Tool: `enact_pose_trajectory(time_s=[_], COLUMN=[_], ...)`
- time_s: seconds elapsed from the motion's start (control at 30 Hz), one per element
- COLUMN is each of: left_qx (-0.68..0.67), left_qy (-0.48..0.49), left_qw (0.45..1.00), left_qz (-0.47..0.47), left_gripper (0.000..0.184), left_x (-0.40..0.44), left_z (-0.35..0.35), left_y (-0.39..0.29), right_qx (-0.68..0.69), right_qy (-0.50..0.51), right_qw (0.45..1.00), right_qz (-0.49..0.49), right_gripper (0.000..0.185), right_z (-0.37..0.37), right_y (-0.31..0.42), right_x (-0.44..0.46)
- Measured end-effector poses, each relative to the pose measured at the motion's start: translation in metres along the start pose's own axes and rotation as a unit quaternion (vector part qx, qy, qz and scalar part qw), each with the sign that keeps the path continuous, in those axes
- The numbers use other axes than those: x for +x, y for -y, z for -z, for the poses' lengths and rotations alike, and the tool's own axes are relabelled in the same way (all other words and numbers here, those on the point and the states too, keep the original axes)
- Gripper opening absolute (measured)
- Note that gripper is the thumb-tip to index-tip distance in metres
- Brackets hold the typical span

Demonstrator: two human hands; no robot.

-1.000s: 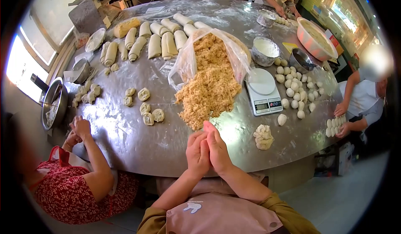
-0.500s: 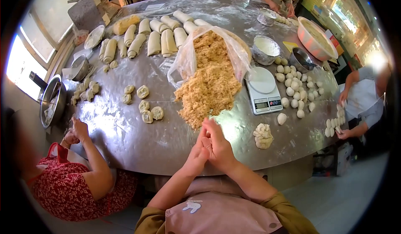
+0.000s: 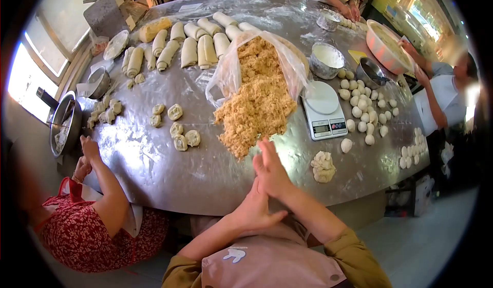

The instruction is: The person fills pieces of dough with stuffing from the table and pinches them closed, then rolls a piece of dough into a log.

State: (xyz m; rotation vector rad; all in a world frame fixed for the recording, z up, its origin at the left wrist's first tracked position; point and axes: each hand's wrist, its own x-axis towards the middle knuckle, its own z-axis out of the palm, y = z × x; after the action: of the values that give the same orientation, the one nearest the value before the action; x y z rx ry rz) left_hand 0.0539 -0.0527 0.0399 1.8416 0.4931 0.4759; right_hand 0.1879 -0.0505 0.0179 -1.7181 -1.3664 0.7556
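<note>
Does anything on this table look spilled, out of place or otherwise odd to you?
The crumbly tan mixture stands out: it spreads from the open plastic bag straight onto the metal table, though that may be deliberate. White powder is also smeared across the tabletop. Nothing looks visibly damaged.

Around you, a broad metal table [image 3: 205, 185] fills the room, its surface catching bright glare. On your left, daylight glows through a pale-paned window [image 3: 54, 31] above a gray wall [image 3: 28, 103]. Past the table's right end, you see a smooth grayish floor [image 3: 359, 252] and a lit glass surface [image 3: 418, 10], perhaps a window or display; the blurred edge makes it hard to tell.
</note>
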Motion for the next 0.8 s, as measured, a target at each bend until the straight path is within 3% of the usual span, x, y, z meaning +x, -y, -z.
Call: enact_pose_trajectory(time_s=[0.07,0.1,0.2,0.27,0.37,0.43,0.47,0.57,0.6,0.63,0.7,0.8], left_qx=[-0.044,-0.024,0.033,0.069,0.043,0.09,0.102,0.109,0.111,0.114,0.09,0.056], left_qy=[0.023,0.001,-0.084,-0.169,-0.148,-0.156,-0.18,-0.214,-0.214,-0.212,-0.208,-0.182], left_qw=[0.998,0.999,0.996,0.983,0.985,0.981,0.976,0.969,0.968,0.969,0.969,0.969], left_qz=[0.027,0.031,0.019,-0.021,0.076,0.073,0.07,0.058,0.062,0.064,0.102,0.16], left_gripper=[0.061,0.06,0.056,0.052,0.038,0.031,0.028,0.017,0.016,0.015,0.013,0.011], left_x=[-0.001,-0.001,0.003,0.009,0.009,0.011,0.011,0.009,0.008,0.008,0.011,0.01], left_z=[-0.003,-0.006,-0.018,-0.024,-0.007,0.002,0.004,0.01,0.01,0.01,0.011,0.008], left_y=[0.014,0.018,0.026,0.029,0.041,0.048,0.048,0.047,0.051,0.053,0.05,0.045], right_qx=[0.021,0.022,0.222,0.217,0.155,0.071,0.027,0.039,-0.001,0.009,0.025,0.008], right_qy=[0.031,0.041,-0.013,-0.011,-0.015,-0.017,-0.064,-0.031,-0.089,-0.065,-0.02,-0.024], right_qw=[0.999,0.999,0.968,0.971,0.987,0.996,0.995,0.998,0.991,0.995,0.999,0.999], right_qz=[0.011,0.021,-0.116,-0.101,-0.025,0.057,0.076,0.049,0.096,0.071,0.024,0.043], right_gripper=[0.077,0.077,0.072,0.069,0.055,0.049,0.038,0.028,0.021,0.02,0.018,0.012], right_z=[-0.004,-0.004,-0.004,-0.002,-0.014,-0.019,-0.019,-0.008,-0.009,-0.006,0.002,0.002], right_y=[0.017,0.019,0.006,0.017,0.014,0.012,0.012,0.014,0.017,0.021,0.025,0.014], right_x=[-0.016,-0.017,0.003,-0.003,-0.018,-0.026,-0.027,-0.029,-0.029,-0.029,-0.029,-0.029])
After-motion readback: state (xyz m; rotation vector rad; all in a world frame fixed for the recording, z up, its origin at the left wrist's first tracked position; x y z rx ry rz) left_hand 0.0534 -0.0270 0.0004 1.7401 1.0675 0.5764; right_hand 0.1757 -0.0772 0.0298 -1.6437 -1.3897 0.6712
